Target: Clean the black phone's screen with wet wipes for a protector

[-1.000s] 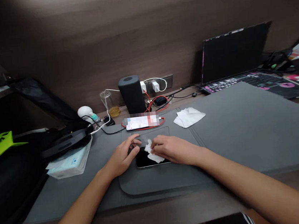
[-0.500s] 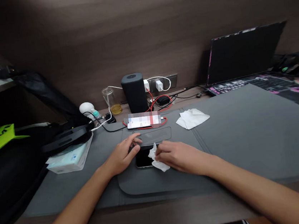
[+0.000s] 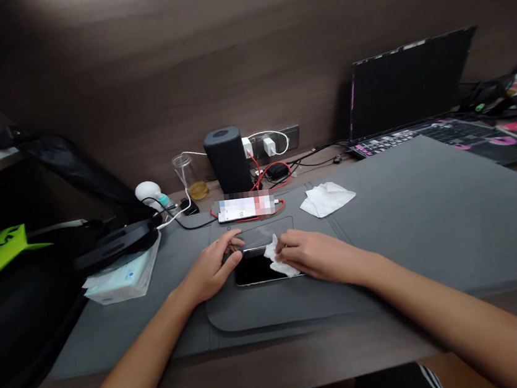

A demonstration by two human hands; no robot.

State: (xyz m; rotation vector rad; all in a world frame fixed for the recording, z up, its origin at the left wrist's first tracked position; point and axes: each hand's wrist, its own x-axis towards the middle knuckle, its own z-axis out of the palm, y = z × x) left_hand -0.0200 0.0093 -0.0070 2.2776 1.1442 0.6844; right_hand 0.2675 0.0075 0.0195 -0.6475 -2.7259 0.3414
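Observation:
A phone with a black screen [image 3: 254, 271] lies flat on the grey desk mat in front of me. My right hand [image 3: 314, 253] pinches a crumpled white tissue [image 3: 275, 258] against the screen, covering its right part. At the phone's far left corner rests my left hand [image 3: 211, 269], thumb touching the edge and fingers apart. Just beyond the phone lies a clear, dark-edged sheet that looks like a screen protector [image 3: 265, 233], with the left fingertips over its left end. A second white tissue [image 3: 327, 199] is spread on the mat, farther back and right.
Behind stands a lit phone [image 3: 241, 209] with a red cable, a black speaker [image 3: 226, 160] and a glass jar [image 3: 198, 190] holding yellowish liquid. A tissue pack [image 3: 123, 278] and black bag [image 3: 26, 332] are left. An open laptop [image 3: 415, 92] stands back right on the desk mat [image 3: 412, 232].
My right hand has slid the tissue rightward along the phone's screen, baring more of its left part. My left hand stays at the corner. The view has shifted slightly.

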